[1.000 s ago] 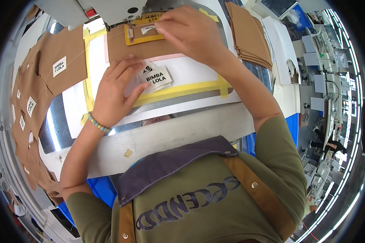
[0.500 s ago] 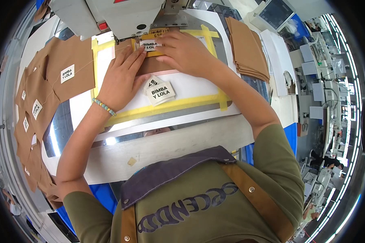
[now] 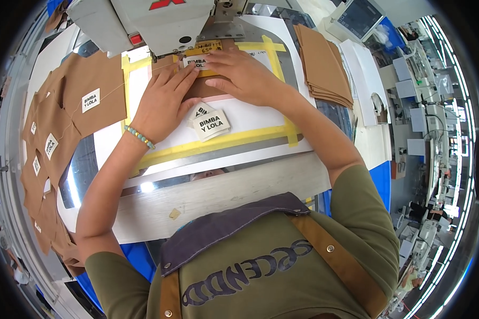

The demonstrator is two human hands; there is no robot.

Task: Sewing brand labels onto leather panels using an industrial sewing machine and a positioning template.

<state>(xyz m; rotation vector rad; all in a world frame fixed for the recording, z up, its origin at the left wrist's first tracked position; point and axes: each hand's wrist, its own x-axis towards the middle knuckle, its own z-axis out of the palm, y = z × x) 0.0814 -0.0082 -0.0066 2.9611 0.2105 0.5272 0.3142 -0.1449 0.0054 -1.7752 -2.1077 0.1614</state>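
Under the sewing machine head (image 3: 154, 26), a white label (image 3: 192, 63) with dark print lies in a yellow template frame (image 3: 213, 49), over a piece of brown fabric (image 3: 205, 88). The fingertips of my left hand (image 3: 159, 103) rest flat at the label's left side, fingers stretched out. From the right, my right hand (image 3: 247, 77) reaches in with its fingers laid over the label's right end, thumb apart. Just below my hands, a small pile of loose white labels (image 3: 211, 125) sits on the white sheet (image 3: 250, 112) edged with yellow tape.
Brown fabric pieces bearing white labels (image 3: 48, 117) overlap at the left, with a thread trailing across them. A stack of plain brown pieces (image 3: 323, 66) lies at the right. Behind it stands a control screen (image 3: 360, 21). The table's pale front edge (image 3: 250, 183) runs close to my body.
My view has shifted slightly, so the machine head and the left-hand fabric appear a little displaced. Both hands stay at the label with hardly any movement.
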